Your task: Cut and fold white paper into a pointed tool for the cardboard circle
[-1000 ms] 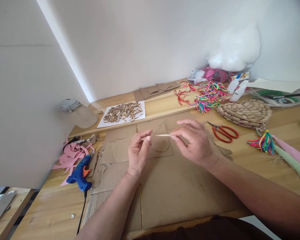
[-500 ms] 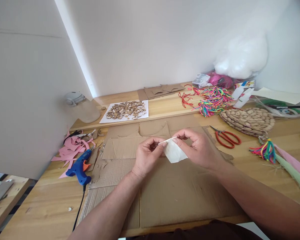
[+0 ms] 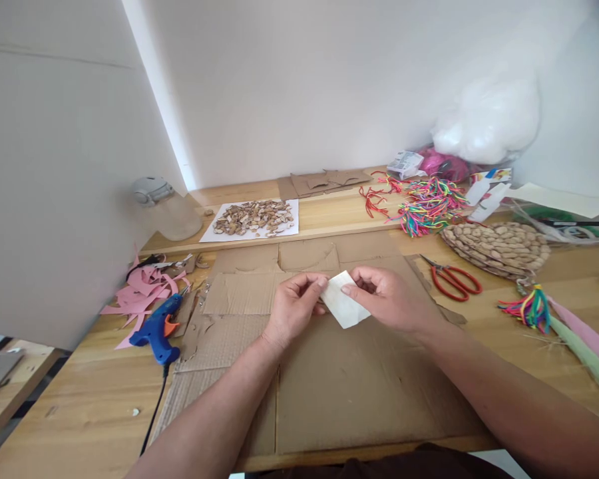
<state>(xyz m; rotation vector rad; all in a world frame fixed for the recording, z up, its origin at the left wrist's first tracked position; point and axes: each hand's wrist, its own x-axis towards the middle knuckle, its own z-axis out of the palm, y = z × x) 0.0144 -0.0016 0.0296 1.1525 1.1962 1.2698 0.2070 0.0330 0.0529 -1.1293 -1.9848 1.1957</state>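
My left hand (image 3: pixel 293 309) and my right hand (image 3: pixel 388 299) are both pinched on a small white paper piece (image 3: pixel 343 303), held just above the flat brown cardboard sheets (image 3: pixel 359 386) on the wooden table (image 3: pixel 80 412). The left fingers grip its left edge, while the right thumb and fingers hold its top and right side. The paper's flat face is turned toward me, with one corner pointing down.
A blue glue gun (image 3: pixel 157 328) with a black cord lies left, beside pink paper scraps (image 3: pixel 142 293). Red scissors (image 3: pixel 452 279), a woven mat (image 3: pixel 499 246), coloured strings (image 3: pixel 429 203) and tassels (image 3: pixel 534 307) lie right. A white sheet with brown chips (image 3: pixel 252 218) sits behind.
The paper was held edge-on by the right hand alone; the left hand has now taken hold too, the flat face has turned toward me, and both hands have dropped slightly.
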